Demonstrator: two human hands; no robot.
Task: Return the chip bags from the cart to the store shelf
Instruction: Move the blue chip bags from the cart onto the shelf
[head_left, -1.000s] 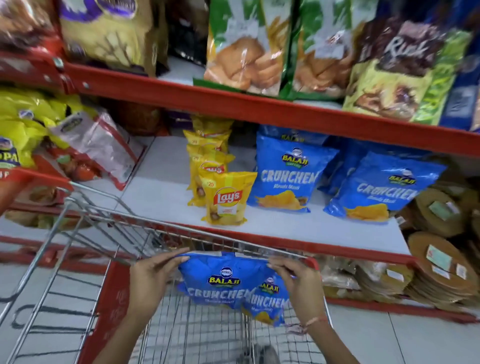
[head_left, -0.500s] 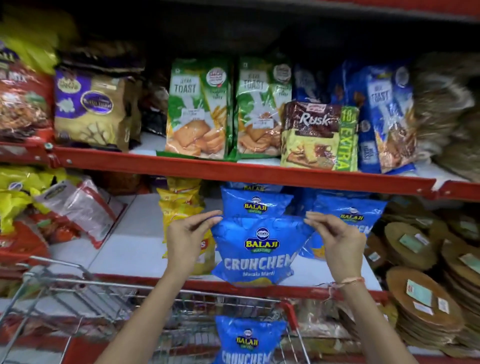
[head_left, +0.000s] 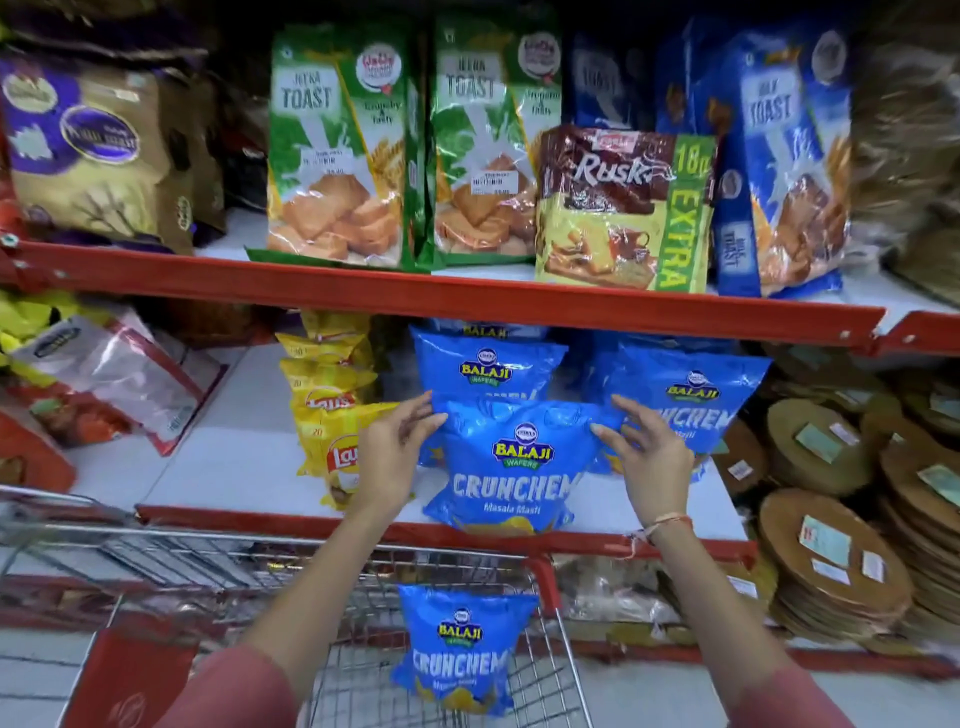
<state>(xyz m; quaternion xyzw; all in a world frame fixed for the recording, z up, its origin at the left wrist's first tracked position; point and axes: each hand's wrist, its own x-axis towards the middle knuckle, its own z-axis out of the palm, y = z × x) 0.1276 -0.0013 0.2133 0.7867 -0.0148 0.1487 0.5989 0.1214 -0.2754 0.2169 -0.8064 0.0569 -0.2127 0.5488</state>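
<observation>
A blue Balaji Crunchem chip bag (head_left: 511, 467) stands upright at the front edge of the white middle shelf (head_left: 223, 452). My left hand (head_left: 387, 457) pinches its upper left corner and my right hand (head_left: 649, 452) its upper right corner. Behind it stand more blue Crunchem bags (head_left: 485, 369), and another (head_left: 691, 395) to the right. One more blue Crunchem bag (head_left: 460, 654) lies in the wire cart (head_left: 260, 543) below, against its far end.
Yellow Lay's bags (head_left: 332, 410) stand in a row just left of my left hand. Toast and rusk packs (head_left: 623, 208) fill the red-edged shelf above. Stacks of round brown packs (head_left: 831, 566) sit to the right, mixed snack packs (head_left: 130, 379) to the left.
Both hands lifted one blue bag out of the cart and up to the middle shelf; its bottom now sits on the shelf's front edge. The second blue bag stayed in the cart.
</observation>
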